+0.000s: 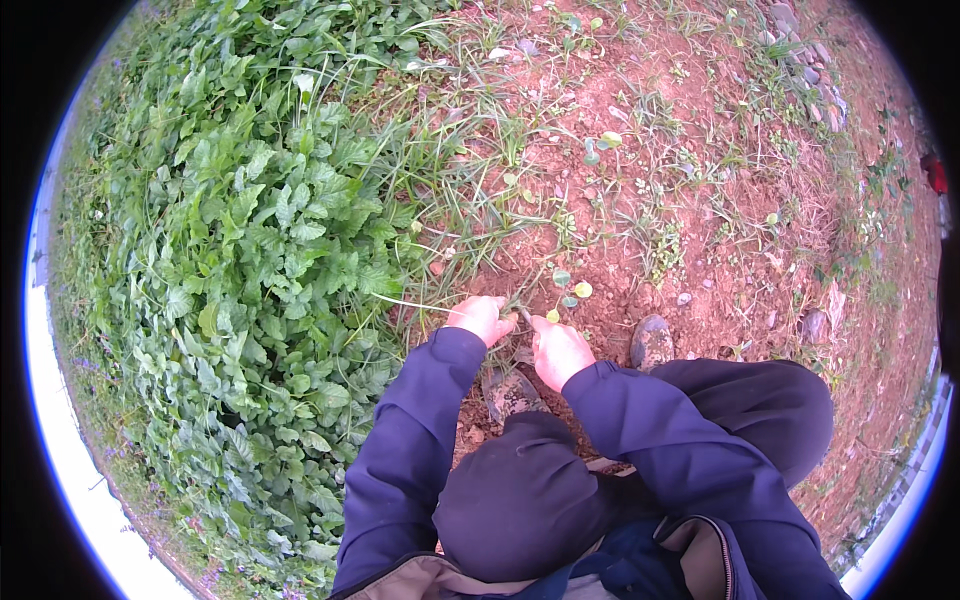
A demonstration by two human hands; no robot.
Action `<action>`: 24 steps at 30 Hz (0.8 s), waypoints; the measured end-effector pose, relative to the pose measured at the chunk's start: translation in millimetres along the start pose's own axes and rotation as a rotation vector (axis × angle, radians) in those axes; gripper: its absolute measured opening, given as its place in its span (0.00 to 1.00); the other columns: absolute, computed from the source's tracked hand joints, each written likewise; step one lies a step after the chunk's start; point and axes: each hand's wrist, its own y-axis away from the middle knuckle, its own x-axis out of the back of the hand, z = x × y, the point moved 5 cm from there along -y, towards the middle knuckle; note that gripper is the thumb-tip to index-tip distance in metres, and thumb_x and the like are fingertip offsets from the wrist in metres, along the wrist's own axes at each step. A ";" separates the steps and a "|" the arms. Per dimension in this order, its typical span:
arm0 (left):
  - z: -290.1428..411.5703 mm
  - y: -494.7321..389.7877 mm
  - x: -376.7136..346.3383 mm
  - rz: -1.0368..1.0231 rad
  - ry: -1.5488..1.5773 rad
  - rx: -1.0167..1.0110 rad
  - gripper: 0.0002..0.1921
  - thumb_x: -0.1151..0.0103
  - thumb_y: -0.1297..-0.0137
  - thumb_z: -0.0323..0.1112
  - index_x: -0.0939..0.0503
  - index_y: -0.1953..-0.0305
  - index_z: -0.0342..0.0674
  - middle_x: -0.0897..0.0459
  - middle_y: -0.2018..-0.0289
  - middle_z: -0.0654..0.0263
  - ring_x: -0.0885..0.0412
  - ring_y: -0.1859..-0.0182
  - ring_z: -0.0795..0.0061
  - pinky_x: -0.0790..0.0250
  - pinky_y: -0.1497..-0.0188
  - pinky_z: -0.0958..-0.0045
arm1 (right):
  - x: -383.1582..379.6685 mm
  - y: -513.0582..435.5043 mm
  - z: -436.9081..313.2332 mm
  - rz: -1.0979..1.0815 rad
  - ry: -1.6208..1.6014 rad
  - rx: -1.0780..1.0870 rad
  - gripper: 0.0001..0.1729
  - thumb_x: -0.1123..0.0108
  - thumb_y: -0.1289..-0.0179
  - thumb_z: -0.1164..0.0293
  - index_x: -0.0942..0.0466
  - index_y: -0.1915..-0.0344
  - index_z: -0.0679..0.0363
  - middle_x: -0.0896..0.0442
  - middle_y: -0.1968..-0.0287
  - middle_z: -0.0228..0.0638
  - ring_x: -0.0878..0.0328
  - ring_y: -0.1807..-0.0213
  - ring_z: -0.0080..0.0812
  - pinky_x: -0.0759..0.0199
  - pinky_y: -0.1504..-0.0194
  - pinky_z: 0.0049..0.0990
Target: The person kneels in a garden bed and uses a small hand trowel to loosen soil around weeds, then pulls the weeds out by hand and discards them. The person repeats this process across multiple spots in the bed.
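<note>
My left hand (pixel 482 319) is closed around some grass at the edge of the bare soil, just ahead of my shoes. A long pale grass blade (pixel 412 303) sticks out leftward beside it. Close on its right, my right hand (pixel 559 352) grips a slim greyish tool (pixel 525 315); only a short length shows, its tip among the grass, so its kind is unclear. Right beyond that hand grows a small seedling (pixel 570 289) with rounded green and yellowish leaves. My camouflage-patterned shoes (pixel 512 394) are planted on the reddish soil (pixel 600 247) behind and beside the hands.
Dense leafy green plants (pixel 277 217) fill the left side. Grass tufts (pixel 480 187) border them, and another seedling (pixel 600 144) stands farther ahead. Several stones (pixel 814 71) lie at the upper right. My bent knee (pixel 780 412) is out to the right.
</note>
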 end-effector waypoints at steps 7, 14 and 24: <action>14.0 -38.8 28.5 0.360 -0.377 -0.101 0.11 0.43 0.33 0.38 0.22 0.52 0.43 0.21 0.50 0.53 0.13 0.64 0.56 0.21 0.64 0.56 | 1.9 -27.1 -26.7 0.018 0.066 0.015 0.11 0.47 0.33 0.72 0.22 0.57 0.67 0.14 0.66 0.58 0.14 0.59 0.58 0.21 0.53 0.52; -6.2 -64.6 30.8 0.380 -0.438 0.088 0.14 0.52 0.31 0.31 0.28 0.46 0.37 0.21 0.48 0.52 0.11 0.62 0.56 0.18 0.62 0.59 | -5.1 -33.2 -38.5 0.004 0.080 -0.065 0.15 0.48 0.36 0.73 0.22 0.53 0.69 0.13 0.66 0.56 0.13 0.60 0.55 0.19 0.54 0.49; -37.9 -74.1 34.3 0.348 -0.153 0.246 0.13 0.51 0.30 0.31 0.21 0.50 0.34 0.17 0.51 0.41 0.14 0.51 0.44 0.21 0.48 0.51 | -10.1 -44.2 -19.3 -0.008 0.077 -0.043 0.17 0.46 0.38 0.75 0.22 0.50 0.67 0.14 0.63 0.56 0.14 0.59 0.58 0.20 0.54 0.50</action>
